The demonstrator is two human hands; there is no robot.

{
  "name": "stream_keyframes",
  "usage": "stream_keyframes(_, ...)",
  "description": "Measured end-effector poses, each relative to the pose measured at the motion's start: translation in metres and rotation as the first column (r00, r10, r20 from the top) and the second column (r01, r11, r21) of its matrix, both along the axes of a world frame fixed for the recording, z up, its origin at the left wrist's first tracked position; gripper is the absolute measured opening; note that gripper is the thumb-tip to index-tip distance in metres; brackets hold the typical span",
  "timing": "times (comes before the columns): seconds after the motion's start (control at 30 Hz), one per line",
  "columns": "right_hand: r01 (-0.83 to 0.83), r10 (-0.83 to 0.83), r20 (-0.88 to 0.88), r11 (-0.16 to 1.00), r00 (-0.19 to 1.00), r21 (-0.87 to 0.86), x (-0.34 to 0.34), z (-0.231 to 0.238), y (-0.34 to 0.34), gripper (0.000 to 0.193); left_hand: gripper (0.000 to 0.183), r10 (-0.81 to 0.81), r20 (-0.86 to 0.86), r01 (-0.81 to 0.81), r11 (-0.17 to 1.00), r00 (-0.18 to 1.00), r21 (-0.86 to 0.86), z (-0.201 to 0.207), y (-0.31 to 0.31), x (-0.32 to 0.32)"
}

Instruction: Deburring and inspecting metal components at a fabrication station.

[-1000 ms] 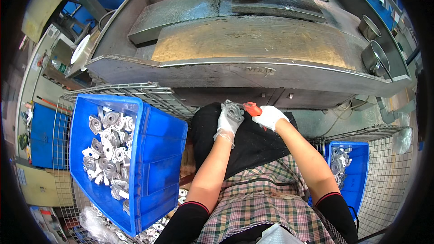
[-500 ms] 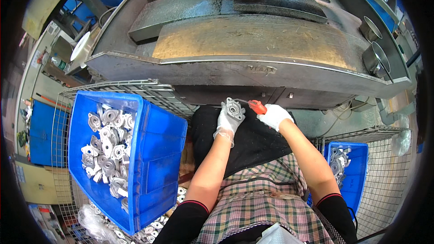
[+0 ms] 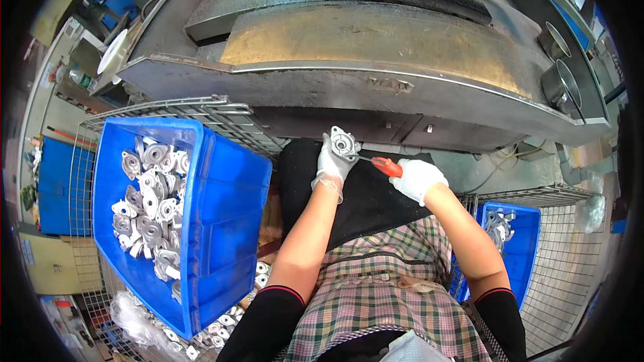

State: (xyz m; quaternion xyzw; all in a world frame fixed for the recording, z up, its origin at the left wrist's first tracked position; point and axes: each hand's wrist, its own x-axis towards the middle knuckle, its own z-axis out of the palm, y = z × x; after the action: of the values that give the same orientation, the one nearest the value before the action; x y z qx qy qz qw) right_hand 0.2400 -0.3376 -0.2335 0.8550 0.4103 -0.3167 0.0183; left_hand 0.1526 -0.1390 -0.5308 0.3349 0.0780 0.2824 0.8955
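Note:
My left hand (image 3: 333, 164), in a white glove, grips a grey metal casting (image 3: 343, 144) with a round recess and side lugs, held over my lap. In my gloved right hand (image 3: 419, 181) is a red-handled tool (image 3: 387, 167) with a thin metal shaft. Its shaft points left and reaches the lower right edge of the casting; whether the tip touches is too small to tell. A black cloth (image 3: 355, 208) lies over my lap beneath both hands.
A tilted blue bin (image 3: 235, 228) of similar castings (image 3: 153, 194) stands at my left in a wire cage (image 3: 84, 188). More castings lie below it. A smaller blue bin (image 3: 530, 248) is at my right. Ahead is a metal machine bed (image 3: 376, 47) with two metal cups (image 3: 560, 87).
The right hand has shifted slightly right and down, and the tool's shaft now meets the casting lower on its edge. The casting is turned a little. The whole view has tilted slightly.

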Motion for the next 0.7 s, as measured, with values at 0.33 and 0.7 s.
stream_keyframes(0.33, 0.069, -0.069, -0.008, 0.998, 0.998, 0.006, 0.009, -0.012, -0.016, 0.035, 0.055, -0.149, -0.254, -0.057, 0.754, 0.956, -0.654, 0.111, -0.029, 0.016)
stream_keyframes(0.7, 0.079, -0.079, -0.007, 0.997, 0.997, 0.005, 0.019, -0.016, -0.017, 0.036, 0.054, -0.150, -0.184, -0.003, 0.766, 0.971, -0.643, 0.123, -0.023, 0.003)
